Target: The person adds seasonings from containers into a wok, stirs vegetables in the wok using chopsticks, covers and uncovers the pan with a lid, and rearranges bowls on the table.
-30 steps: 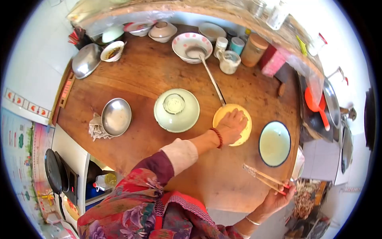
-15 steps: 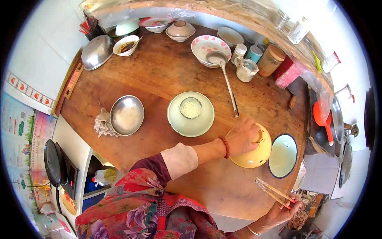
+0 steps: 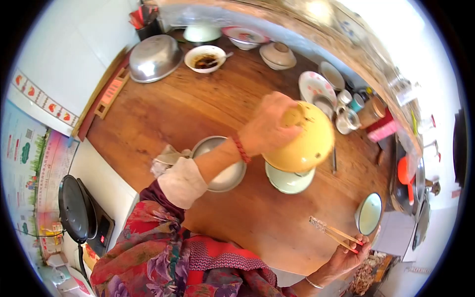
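My left hand (image 3: pixel 274 123), with a red bead bracelet at the wrist, grips an upside-down yellow enamel bowl (image 3: pixel 316 148) by its foot. The bowl is raised over the pale green upturned bowl (image 3: pixel 289 184), covering much of it; whether the two touch I cannot tell. Low on the right, my right hand (image 3: pixel 349 255) is closed round a pair of chopsticks (image 3: pixel 339 236) whose tips are coated with pale food. A dark-rimmed enamel bowl (image 3: pixel 369 215) stands close above that hand. Behind my left forearm sits a metal bowl (image 3: pixel 230 177), partly hidden, beside a crumpled cloth (image 3: pixel 166 159).
Along the back stand an upturned metal basin (image 3: pixel 154 57), a bowl of dark sauce (image 3: pixel 205 59), a lidded bowl (image 3: pixel 277 55), a pink-patterned bowl (image 3: pixel 315 86) and several jars (image 3: pixel 371 113). A black pan (image 3: pixel 76 210) lies left, off the table.
My left hand has lifted the yellow bowl from beside the dark-rimmed bowl and carried it left, over the pale green bowl. The view has shifted. My right hand still holds the chopsticks.
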### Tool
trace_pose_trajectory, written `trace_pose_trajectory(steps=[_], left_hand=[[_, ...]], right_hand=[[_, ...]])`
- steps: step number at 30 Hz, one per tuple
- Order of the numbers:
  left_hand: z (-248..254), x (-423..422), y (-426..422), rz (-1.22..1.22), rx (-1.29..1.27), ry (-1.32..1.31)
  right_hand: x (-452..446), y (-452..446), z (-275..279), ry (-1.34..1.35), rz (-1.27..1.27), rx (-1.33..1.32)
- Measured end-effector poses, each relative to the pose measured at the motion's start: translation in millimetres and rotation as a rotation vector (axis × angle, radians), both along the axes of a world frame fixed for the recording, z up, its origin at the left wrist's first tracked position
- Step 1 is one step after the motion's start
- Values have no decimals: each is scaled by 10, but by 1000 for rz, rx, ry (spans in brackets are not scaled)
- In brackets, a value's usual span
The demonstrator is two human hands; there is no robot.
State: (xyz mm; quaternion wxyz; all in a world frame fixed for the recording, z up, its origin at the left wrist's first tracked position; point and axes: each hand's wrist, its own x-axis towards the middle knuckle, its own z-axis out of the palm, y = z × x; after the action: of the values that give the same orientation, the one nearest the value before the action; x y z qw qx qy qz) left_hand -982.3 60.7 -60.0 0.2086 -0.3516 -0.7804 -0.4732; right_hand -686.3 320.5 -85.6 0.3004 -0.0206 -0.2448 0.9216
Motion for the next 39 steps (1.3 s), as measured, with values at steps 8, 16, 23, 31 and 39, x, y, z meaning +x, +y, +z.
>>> trace_pose_trajectory(steps=[8,16,23,31,39], left_hand=[[-465,-1176,-1860,487,-159,157],[-876,-2313,-2223,544,-135,133],[-1066,-2852,-2239,487,-136,55],[-1150,-2823,-2180,586,-240,179],[-1167,-2741,-2211,594,-153,78]], right_hand=[[-617,-665,-55,-108,-2,-16],[-935,-1016,38,-190,-54,20],[-1103,-1048,17,-232,-37,122],[-1122,-956,-113,-264,-20,60],[-1165,-1054,-55,-273,-19,51]])
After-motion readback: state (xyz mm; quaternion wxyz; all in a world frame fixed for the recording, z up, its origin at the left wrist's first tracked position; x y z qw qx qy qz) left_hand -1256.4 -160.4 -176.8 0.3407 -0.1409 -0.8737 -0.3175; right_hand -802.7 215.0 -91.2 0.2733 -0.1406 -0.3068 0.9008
